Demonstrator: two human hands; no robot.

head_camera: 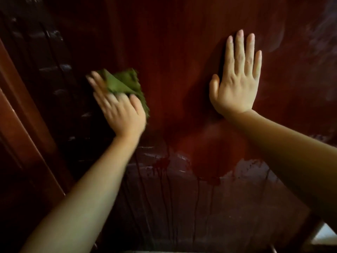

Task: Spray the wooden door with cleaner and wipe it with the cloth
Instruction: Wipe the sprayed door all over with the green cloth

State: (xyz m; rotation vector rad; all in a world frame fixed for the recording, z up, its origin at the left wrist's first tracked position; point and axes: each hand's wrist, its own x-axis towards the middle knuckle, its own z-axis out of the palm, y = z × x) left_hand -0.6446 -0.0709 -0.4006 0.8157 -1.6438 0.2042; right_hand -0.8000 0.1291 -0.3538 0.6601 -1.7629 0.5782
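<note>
Green folded cloth [125,84] is pinned flat against the dark reddish-brown wooden door [182,52] under the left hand [118,110], so this looks like the wiping step, not the spraying one. No spray bottle anywhere in view. Left hand is blurred, which reads as a mid-swipe, palm down on the cloth with the fingers [96,81] spread and pointing up and to the left, pressing rather than clutching; the cloth sticks out past them on the upper right. Right hand [235,84] is holding nothing, fully open, palm flat on the door well off to the right, fingers straight up, looks like it's just bracing. Both forearms reach up from the bottom of the frame. Lower part of the door has wet streaks and drip lines [164,179] running down below both hands, so my guess is the next pass needs to head down there and catch those runs, keeping the cloth flat.
</note>
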